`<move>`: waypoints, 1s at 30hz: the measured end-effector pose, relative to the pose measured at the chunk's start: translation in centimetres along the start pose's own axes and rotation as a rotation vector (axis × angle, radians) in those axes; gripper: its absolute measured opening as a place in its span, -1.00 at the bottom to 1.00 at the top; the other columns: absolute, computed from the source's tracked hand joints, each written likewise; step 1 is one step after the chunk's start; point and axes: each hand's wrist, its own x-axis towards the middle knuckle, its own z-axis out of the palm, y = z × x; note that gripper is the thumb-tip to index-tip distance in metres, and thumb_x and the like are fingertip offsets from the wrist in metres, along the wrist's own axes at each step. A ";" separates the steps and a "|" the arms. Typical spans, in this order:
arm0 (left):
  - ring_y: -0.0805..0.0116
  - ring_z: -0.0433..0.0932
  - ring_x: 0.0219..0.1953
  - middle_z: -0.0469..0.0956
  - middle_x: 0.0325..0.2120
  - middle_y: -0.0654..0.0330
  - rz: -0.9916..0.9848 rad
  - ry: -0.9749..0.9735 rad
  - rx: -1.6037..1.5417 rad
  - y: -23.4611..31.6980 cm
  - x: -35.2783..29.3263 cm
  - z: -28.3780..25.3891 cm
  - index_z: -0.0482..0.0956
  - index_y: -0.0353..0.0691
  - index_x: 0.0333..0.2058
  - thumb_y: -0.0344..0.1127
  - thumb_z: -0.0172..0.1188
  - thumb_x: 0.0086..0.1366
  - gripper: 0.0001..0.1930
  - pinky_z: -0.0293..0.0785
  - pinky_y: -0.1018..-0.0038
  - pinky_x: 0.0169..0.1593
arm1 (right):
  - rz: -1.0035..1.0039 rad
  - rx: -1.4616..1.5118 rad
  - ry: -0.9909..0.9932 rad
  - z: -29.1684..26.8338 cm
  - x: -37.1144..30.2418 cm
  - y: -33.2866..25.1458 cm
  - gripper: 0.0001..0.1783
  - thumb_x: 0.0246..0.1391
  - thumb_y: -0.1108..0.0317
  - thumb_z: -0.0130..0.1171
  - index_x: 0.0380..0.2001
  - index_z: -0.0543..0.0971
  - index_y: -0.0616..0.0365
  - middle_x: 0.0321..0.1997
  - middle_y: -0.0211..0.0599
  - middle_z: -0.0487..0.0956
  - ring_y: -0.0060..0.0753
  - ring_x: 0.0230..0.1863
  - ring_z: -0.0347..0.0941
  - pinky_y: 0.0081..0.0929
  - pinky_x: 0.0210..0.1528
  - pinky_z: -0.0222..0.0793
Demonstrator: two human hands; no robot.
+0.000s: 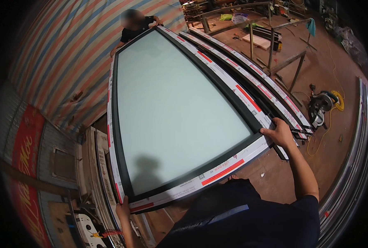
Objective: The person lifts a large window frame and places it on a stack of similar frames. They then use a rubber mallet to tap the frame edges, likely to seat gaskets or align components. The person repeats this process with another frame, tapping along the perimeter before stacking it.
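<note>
A large framed pane of frosted glass (175,103) lies between me and another person (136,27). Its dark frame is covered with white and red protective film. My left hand (123,206) grips the near left corner, fingers wrapped under the edge. At the near right corner, my right hand (278,132) has its thumb on top of the frame and its other fingers round the outer edge. The other person stands at the far end with both hands on the frame's far corners. A dark shadow falls on the near left of the glass.
More film-covered frame bars (250,68) lie along the pane's right side. Beyond them are a metal stand (270,49) and a mitre saw (319,108) with a yellow cable. Long metal profiles (355,136) line the far right. A striped sheet (68,62) hangs behind; boards (94,165) stand at left.
</note>
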 end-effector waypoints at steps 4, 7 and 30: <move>-0.10 0.80 0.09 0.82 -0.04 -0.27 0.096 -0.081 -0.093 -2.8 1.1 -0.3 0.77 -0.55 0.05 0.13 0.41 0.50 -0.34 0.61 0.17 0.19 | -0.011 -0.060 0.033 0.2 -0.4 -0.4 -0.10 -0.01 -0.15 0.72 0.12 0.69 0.46 -0.01 0.27 0.78 0.19 0.05 0.77 -0.06 0.14 0.61; -0.11 0.80 0.09 0.82 -0.07 -0.30 0.023 -0.122 -0.150 -4.4 1.3 -0.3 0.78 -0.54 0.01 0.15 0.41 0.50 -0.34 0.61 0.17 0.17 | -0.036 -0.062 0.023 0.3 -1.1 -1.4 -0.14 0.03 -0.14 0.66 0.11 0.70 0.45 -0.01 0.31 0.77 0.24 0.06 0.76 0.00 0.15 0.61; -0.49 0.26 0.55 0.17 0.57 -0.44 0.277 0.146 0.199 2.2 1.1 -0.3 0.13 -0.35 0.62 0.55 0.46 0.19 0.34 0.19 -0.35 0.54 | -0.761 -0.398 -0.122 15.9 -2.6 -14.4 0.16 0.14 -0.48 0.46 0.57 0.42 0.09 0.71 0.00 0.31 0.33 0.79 -0.02 0.55 0.68 -0.12</move>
